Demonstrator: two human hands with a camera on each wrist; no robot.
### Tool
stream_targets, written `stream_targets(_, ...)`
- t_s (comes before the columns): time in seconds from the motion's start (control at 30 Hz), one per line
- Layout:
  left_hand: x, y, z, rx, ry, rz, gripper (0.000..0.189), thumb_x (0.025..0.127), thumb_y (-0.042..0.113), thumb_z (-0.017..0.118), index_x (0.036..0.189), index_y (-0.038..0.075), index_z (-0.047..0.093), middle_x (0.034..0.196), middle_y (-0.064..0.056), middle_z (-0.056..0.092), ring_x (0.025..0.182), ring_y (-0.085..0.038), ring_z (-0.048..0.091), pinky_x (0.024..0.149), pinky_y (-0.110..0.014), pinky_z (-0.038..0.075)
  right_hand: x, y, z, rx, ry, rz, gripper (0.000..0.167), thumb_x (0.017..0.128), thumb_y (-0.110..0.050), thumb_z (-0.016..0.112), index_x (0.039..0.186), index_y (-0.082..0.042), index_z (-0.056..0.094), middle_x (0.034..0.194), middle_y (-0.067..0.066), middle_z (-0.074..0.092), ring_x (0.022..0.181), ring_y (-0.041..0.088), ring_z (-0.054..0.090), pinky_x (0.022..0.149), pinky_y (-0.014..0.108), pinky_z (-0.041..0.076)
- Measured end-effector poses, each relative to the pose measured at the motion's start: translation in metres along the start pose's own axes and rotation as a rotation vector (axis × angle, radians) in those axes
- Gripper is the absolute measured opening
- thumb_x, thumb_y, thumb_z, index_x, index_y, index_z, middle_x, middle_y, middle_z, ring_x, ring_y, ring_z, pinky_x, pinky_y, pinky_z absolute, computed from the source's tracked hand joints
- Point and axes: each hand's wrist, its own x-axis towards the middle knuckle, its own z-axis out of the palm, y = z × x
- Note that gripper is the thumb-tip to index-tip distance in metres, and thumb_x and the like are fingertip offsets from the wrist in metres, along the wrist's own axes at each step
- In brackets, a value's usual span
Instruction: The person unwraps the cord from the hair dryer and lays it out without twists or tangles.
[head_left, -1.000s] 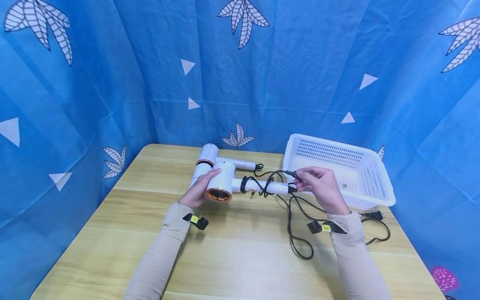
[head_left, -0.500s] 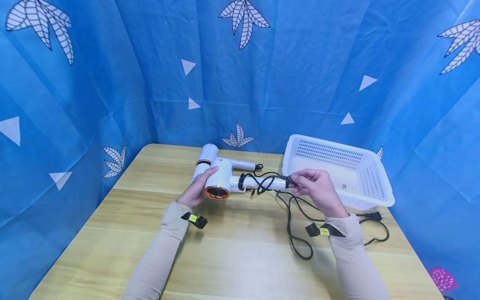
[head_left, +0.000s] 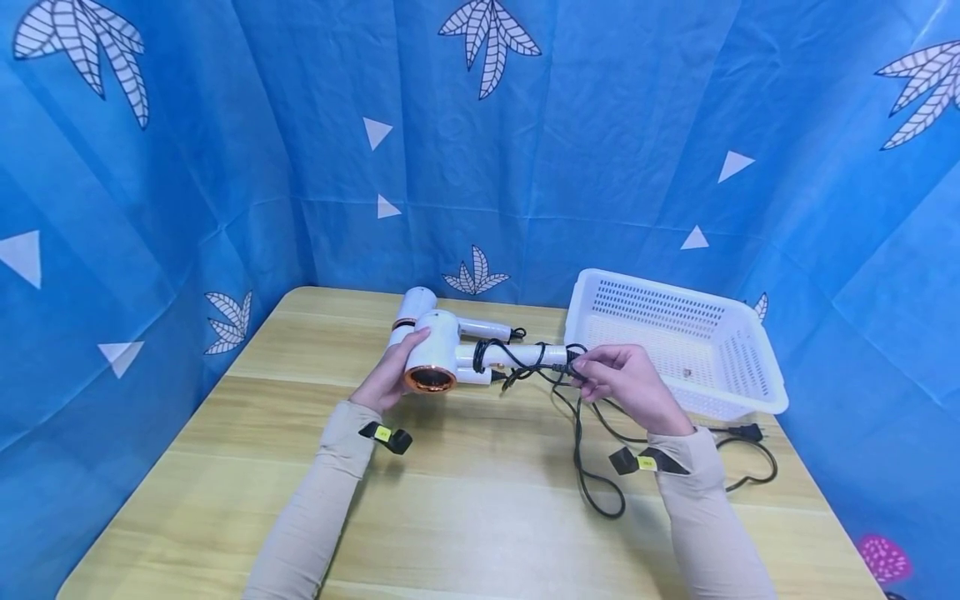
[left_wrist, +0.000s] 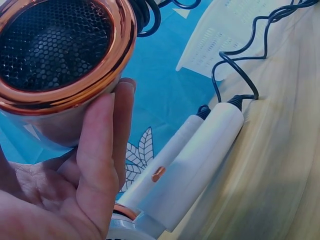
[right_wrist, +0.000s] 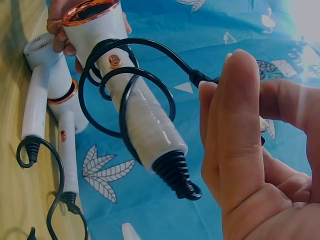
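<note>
My left hand [head_left: 390, 371] grips the barrel of a white hair dryer [head_left: 442, 337] with a copper-coloured rim, holding it above the table. Its handle [right_wrist: 155, 130] points right, with its black cord [right_wrist: 150, 45] wound round it in loose loops. My right hand [head_left: 626, 379] pinches the plug end of that cord beside the handle's tip; the fingers mostly hide the plug. Two more white hair dryers lie behind and below, one nearer [left_wrist: 200, 155] and one farther back [head_left: 483, 330], their cords trailing off to the right.
A white perforated basket [head_left: 768, 367] stands at the back right, a tiny object inside. Loose black cord [head_left: 588, 487] and a plug [head_left: 750, 432] lie on the wooden table [head_left: 465, 517]. A blue patterned curtain [head_left: 480, 150] encloses the back and sides.
The plug end in my right hand has come down from above the handle to its near side. The held hair dryer has risen slightly and shifted left, uncovering the handle of the one beneath.
</note>
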Motion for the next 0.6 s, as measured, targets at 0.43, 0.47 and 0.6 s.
stream_targets(0.43, -0.0024, 0.0039, -0.0065, -0.05, 0.006, 0.019, 0.085, 0.098, 0.064, 0.051, 0.159, 0.013, 0.022, 0.137, -0.007, 0.05, 0.118, -0.019, 0.054, 0.102, -0.033, 0.042, 0.0022, 0.0054, 0.0027, -0.054, -0.107, 0.054, 0.035, 0.099, -0.007, 0.065, 0.119, 0.02, 0.061, 0.085, 0.002, 0.077, 0.071, 0.014, 0.072, 0.068, 0.028, 0.063)
stream_targets(0.47, -0.0025, 0.0043, -0.007, -0.053, 0.005, 0.019, 0.085, 0.098, 0.064, 0.051, 0.159, 0.013, 0.022, 0.137, -0.007, 0.05, 0.118, -0.019, 0.054, 0.102, -0.033, 0.042, 0.0026, 0.0062, 0.0029, -0.058, -0.117, 0.057, 0.035, 0.098, -0.007, 0.065, 0.119, 0.02, 0.061, 0.085, 0.004, 0.077, 0.071, 0.014, 0.072, 0.069, 0.029, 0.063)
stream_targets(0.6, -0.0033, 0.0053, -0.0087, -0.061, -0.005, 0.013, 0.085, 0.098, 0.064, 0.05, 0.16, 0.013, 0.021, 0.136, -0.006, 0.05, 0.117, -0.019, 0.054, 0.1, -0.032, 0.044, 0.0047, 0.0102, 0.0037, -0.086, -0.157, 0.068, 0.034, 0.098, -0.008, 0.066, 0.119, 0.019, 0.063, 0.086, 0.008, 0.076, 0.069, 0.012, 0.07, 0.069, 0.03, 0.063)
